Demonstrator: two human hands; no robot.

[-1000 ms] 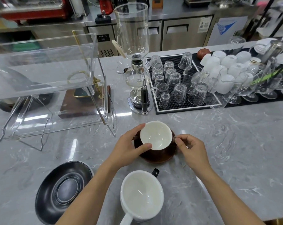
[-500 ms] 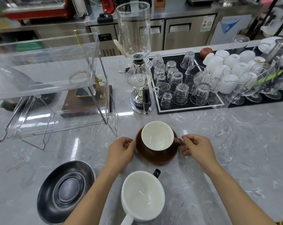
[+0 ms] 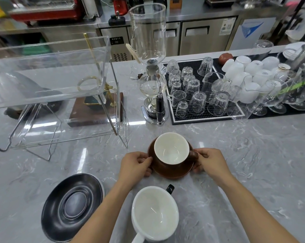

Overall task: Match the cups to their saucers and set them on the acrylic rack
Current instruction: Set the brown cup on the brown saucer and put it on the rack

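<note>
1. Hands bracket the pair from both sides: the left hand curls its fingers under and thumb over the left rim of the brown saucer, and the right hand pinches the right rim just beside the cup's handle, probably so the stack can rise level without the cup sliding.
2. The brown cup sits upright in the saucer's well, white inside, handle pointing right, so it looks already matched (same brown glaze on both).
3. The acrylic rack stands to the left and further back, both its shelves bare of cups, so the pair has a short carry up and left.
4. The black saucer lies near the front edge, left of the white-lined cup with a black handle; they are near each other but apart, apparently the next match.
5. A glass siphon brewer stands just behind the brown pair, so a lift straight back risks a knock; swinging left seems safer.
6. The marble counter looks glossy, which may be why both hands grip the saucer.
</note>
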